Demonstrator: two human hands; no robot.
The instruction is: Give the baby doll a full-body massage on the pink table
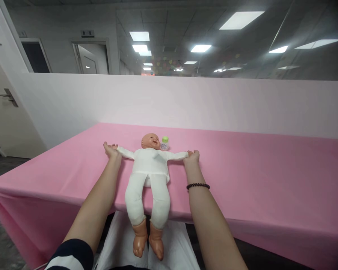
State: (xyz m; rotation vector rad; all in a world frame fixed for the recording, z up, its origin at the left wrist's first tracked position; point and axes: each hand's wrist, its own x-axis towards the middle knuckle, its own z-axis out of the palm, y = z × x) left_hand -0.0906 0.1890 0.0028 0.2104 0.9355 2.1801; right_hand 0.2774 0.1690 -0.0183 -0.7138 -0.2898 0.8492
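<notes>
Here's a baby doll [149, 176] lying face-up mid-frame on the pink-covered counter [242, 168], smiling in a white long-sleeved suit, arms stretched wide, bare feet poking past the near edge. The left hand [111, 151] is curling its fingers [108, 146] around one doll hand, the right hand [192, 157] is gripping the other, and a green-capped bottle [165, 144] is standing beside the head.

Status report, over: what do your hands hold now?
Left hand, right hand holding hands of baby doll. Doll on pink tablecloth. Green-capped bottle beside its head, not blocking.
</notes>
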